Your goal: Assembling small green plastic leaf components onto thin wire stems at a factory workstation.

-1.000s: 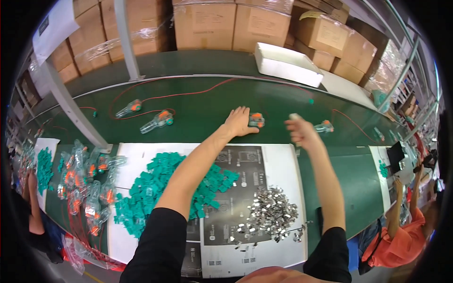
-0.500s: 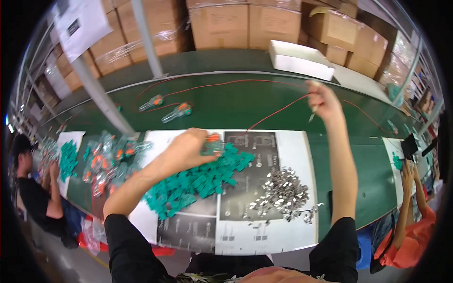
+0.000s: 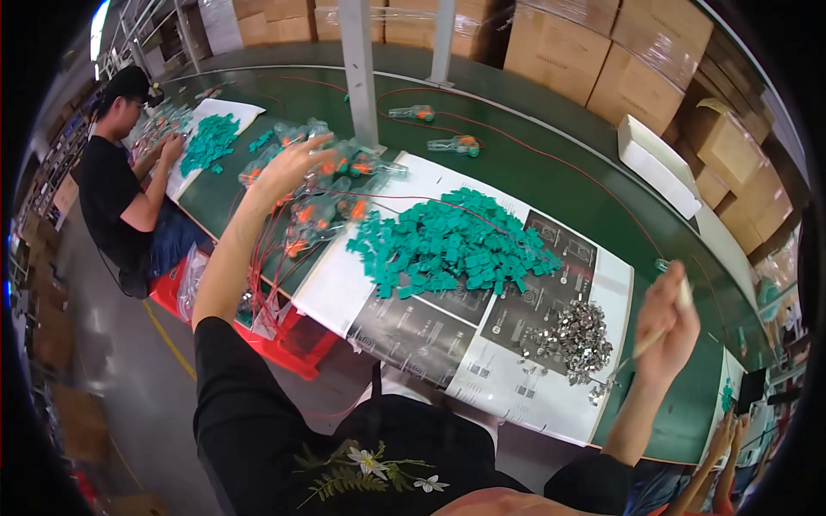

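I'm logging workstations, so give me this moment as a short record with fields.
Left hand: over the clear-and-orange parts; contact unclear
Right hand: gripping a slim pale tool, blurred
Centre: green pieces, heaped on printed sheeting
Right of heap: small metal pieces, piled
Left neighbour: person in black, seated

My green desk stretched across the room from left to right, with a grey metal post rising from it and a thinner post farther off, just to the right. Beyond, cardboard boxes stood stacked along the far side, some wrapped in clear film. At far left I had a strip light glowing white. Grey floor spread out near left, marked by a slanting yellow line.
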`<state>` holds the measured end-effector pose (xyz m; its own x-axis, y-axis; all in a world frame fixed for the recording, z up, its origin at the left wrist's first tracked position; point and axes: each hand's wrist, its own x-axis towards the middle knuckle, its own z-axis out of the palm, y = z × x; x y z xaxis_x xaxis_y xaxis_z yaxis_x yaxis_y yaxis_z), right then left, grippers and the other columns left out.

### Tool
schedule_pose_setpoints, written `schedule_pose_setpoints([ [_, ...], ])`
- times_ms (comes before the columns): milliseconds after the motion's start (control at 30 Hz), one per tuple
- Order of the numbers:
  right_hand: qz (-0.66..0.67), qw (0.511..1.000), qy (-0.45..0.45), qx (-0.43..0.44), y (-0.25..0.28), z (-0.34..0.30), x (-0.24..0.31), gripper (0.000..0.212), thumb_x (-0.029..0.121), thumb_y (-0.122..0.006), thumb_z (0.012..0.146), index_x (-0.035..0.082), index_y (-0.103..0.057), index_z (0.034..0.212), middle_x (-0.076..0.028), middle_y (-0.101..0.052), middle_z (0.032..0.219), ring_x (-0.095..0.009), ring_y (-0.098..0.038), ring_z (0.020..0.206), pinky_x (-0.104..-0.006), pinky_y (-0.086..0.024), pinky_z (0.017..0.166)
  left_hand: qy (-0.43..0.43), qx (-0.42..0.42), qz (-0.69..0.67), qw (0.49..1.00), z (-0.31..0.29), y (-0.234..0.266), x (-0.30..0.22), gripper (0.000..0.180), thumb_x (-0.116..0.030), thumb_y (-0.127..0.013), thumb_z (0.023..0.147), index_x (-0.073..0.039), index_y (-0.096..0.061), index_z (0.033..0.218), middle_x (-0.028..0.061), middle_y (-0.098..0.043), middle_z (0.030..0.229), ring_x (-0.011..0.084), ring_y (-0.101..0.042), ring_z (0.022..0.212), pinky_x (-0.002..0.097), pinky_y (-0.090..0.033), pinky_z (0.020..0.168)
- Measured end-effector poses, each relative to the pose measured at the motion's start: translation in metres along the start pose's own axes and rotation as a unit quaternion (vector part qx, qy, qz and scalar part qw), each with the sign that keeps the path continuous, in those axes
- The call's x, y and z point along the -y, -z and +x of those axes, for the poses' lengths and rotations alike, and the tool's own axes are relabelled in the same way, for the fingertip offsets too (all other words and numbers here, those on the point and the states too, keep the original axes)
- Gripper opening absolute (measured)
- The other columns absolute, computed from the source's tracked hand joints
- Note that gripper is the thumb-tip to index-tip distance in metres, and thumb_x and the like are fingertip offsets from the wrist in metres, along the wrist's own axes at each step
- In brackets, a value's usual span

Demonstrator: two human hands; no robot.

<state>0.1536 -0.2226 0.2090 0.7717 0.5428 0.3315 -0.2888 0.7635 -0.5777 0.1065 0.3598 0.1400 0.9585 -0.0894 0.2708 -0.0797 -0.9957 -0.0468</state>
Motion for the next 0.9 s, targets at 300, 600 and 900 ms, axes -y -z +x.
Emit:
schedule_pose_setpoints([
  [300,-0.247,0.962,-0.111,0.042,-0.076,-0.049,-0.098,0.016,0.016,-0.048,0.095,0.0,-0.045,0.096,-0.019,-0.058,0.061,-0.02,-0.057,0.043,-0.0344,-0.05,0.038,-0.268,0.102,-0.514,0.808,-0.062,0.074,-0.268,0.037,-0.031,-0.058,0.093,0.004,-0.059,0.103,0.0205,-0.064,0.094,0.0357,-0.062,0.09,0.0418,-0.05,0.079],
  [600,-0.333,0.928,-0.072,-0.151,0.008,-0.097,-0.087,0.016,0.012,-0.048,0.096,-0.003,-0.052,0.102,-0.021,-0.065,0.078,-0.023,-0.065,0.056,-0.0311,-0.054,0.049,-0.241,0.542,-0.307,0.744,-0.141,0.006,-0.259,0.037,-0.032,-0.05,0.097,0.003,-0.059,0.101,0.0228,-0.062,0.081,0.0413,-0.061,0.078,0.0451,-0.049,0.071],
  [900,-0.353,0.875,-0.33,-0.039,0.019,-0.139,-0.208,0.02,0.013,-0.047,0.099,-0.005,-0.057,0.101,-0.01,-0.066,0.088,-0.013,-0.062,0.064,-0.0266,-0.052,0.059,0.048,0.201,-0.663,0.72,-0.094,-0.01,-0.342,0.031,-0.006,-0.07,0.084,0.003,-0.061,0.112,0.0065,-0.063,0.097,0.0079,-0.059,0.079,0.0236,-0.048,0.066],
])
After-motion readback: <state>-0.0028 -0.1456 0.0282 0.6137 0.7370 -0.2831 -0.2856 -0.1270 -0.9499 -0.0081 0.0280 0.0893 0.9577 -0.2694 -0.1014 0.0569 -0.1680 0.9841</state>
